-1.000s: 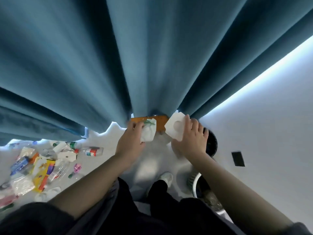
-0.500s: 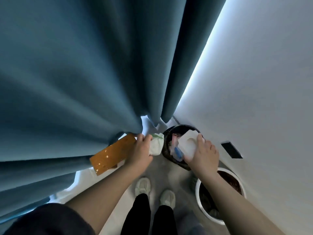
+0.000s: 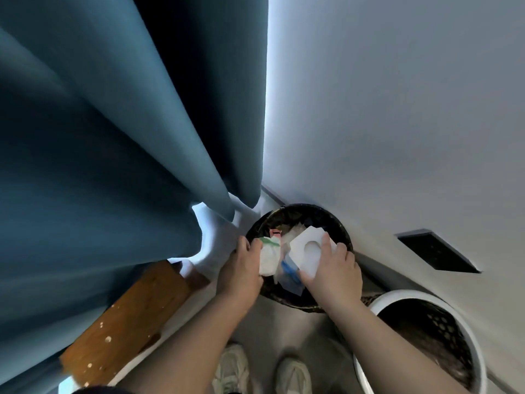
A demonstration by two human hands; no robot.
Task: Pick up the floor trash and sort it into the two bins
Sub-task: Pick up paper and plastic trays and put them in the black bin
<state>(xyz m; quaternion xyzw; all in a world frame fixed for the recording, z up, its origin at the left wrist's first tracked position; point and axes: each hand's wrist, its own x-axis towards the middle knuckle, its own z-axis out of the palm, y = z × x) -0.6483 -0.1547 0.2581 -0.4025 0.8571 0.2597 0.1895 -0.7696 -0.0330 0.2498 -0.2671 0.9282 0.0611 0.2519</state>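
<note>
Two pieces are over the dark bin (image 3: 345, 231) at centre frame, unreleased: left hand (image 3: 241, 273) grasps a wrapper (image 3: 268, 258), right hand (image 3: 335, 271) a white tray (image 3: 308, 251); dropping remains.

Blue curtain (image 3: 113, 137), pale wall (image 3: 397, 109).

One view only, from the camera on my head. It looks forward and steeply down over my own forearms, wide-angle, edges strongly bent. Close range: my left hand (image 3: 241, 273) and right hand (image 3: 333, 273) sit just below centre, over the round black woven bin (image 3: 339, 223). Blue pleated curtain (image 3: 93, 155) fills 9 to 12 o'clock, pale grey wall (image 3: 397, 95) fills 12 to 3. My pale sneakers (image 3: 231, 371) lie at 6 o'clock. No second view shares anything.
</note>
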